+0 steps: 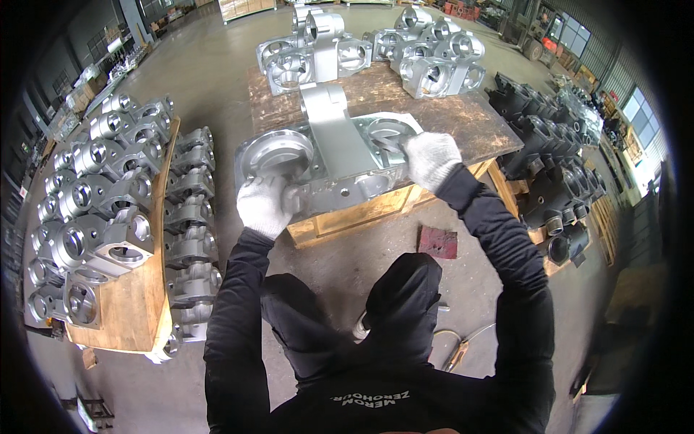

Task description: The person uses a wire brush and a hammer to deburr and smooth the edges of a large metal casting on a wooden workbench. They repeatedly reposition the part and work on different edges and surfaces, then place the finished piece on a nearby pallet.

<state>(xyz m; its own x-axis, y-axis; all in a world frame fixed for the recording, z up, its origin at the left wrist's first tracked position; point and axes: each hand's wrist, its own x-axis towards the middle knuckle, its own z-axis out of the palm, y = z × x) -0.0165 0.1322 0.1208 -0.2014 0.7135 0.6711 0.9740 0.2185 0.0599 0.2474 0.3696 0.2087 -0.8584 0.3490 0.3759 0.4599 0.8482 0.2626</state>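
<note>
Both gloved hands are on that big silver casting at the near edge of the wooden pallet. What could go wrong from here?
1. The silver casting sits close to the wooden pallet's near edge, above the person's legs; if pulled further it might tip off onto them.
2. The left hand and right hand grip it by rims in knit gloves; a slip or a pinched finger seems possible.
3. A red block lies on the floor by the feet, a likely trip point.

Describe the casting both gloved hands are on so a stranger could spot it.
Find the wooden pallet straight ahead. At its near edge lies a silver metal casting, gripped by the left hand and right hand. Unlike the castings at the far edge, it lies alone.
</note>
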